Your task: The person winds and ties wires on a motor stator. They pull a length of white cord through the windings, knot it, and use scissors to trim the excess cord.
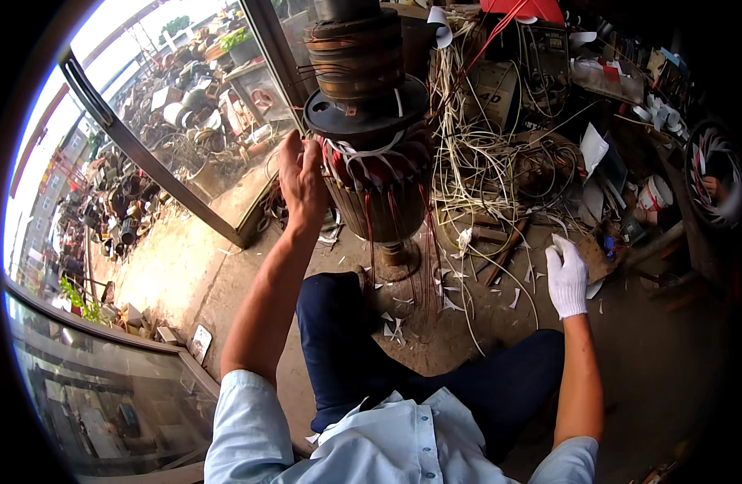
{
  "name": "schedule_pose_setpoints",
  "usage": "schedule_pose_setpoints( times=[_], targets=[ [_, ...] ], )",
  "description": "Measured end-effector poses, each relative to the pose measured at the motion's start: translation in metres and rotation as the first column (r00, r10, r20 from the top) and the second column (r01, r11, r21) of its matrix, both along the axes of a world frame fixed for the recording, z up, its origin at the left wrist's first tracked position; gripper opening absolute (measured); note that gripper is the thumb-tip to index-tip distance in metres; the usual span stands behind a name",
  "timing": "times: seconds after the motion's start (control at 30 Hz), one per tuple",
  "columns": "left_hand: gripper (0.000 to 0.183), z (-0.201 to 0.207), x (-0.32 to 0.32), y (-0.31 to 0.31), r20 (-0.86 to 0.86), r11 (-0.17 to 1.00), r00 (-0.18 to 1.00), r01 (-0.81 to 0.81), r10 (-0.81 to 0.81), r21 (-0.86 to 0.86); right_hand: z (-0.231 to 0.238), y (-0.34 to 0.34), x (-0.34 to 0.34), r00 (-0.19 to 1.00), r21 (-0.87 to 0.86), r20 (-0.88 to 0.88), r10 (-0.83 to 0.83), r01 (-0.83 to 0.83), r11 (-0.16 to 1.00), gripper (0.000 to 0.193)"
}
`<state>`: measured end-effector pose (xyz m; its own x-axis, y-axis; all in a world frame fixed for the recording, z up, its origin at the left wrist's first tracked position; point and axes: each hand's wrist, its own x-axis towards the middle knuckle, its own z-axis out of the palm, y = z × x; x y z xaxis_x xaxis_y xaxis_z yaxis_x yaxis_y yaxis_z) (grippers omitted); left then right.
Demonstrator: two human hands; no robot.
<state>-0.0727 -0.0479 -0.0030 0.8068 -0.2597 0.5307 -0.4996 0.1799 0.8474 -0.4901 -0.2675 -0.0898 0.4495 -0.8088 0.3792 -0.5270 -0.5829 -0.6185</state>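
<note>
A large wound rotor (374, 211) stands upright between my knees, with a dark round disc (366, 109) and a stack of copper-brown rings (356, 64) above its windings. White ties and red wires (393, 211) circle the windings, and some wires hang to the floor. My bare left hand (304, 181) is raised at the rotor's left side, its fingers stretched up close to the disc's edge; whether they touch it I cannot tell. Away from the rotor, my right hand (566, 278), in a white knitted glove, hovers over the floor with fingers loosely bent and apart. Nothing shows in it.
Tangled pale cables (484, 161) are heaped behind and right of the rotor. White paper scraps (395, 331) litter the floor. A wound ring-shaped stator (716, 173) stands far right, with another person's hand (714, 189) at it. A glass door frame (157, 165) borders the left.
</note>
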Motion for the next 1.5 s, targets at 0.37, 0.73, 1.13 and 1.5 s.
schedule_pose_setpoints(
  times=[0.37, 0.73, 1.13, 1.5],
  targets=[
    [0.034, 0.029, 0.069, -0.099, -0.115, 0.943, 0.992, 0.011, -0.052, -0.333, 0.142, -0.102, 0.311, 0.829, -0.014, 0.201, 0.522, -0.531, 0.847, 0.027],
    [0.049, 0.028, 0.087, -0.093, -0.273, 0.911, 0.905, 0.224, -0.326, -0.346, 0.161, -0.109, 0.377, 0.822, -0.375, -0.561, 0.096, -0.356, 0.856, 0.031],
    [0.041, 0.044, 0.062, -0.098, -0.355, 0.858, 0.786, 0.414, -0.506, -0.305, 0.152, -0.079, 0.312, 0.686, -0.488, -0.710, -0.157, -0.319, 0.813, 0.039],
    [0.033, 0.049, 0.135, -0.179, -0.364, 0.634, 0.528, 0.711, -0.767, -0.305, 0.144, -0.042, 0.294, 0.568, -0.528, -0.748, -0.343, -0.196, 0.827, 0.048]
  ],
)
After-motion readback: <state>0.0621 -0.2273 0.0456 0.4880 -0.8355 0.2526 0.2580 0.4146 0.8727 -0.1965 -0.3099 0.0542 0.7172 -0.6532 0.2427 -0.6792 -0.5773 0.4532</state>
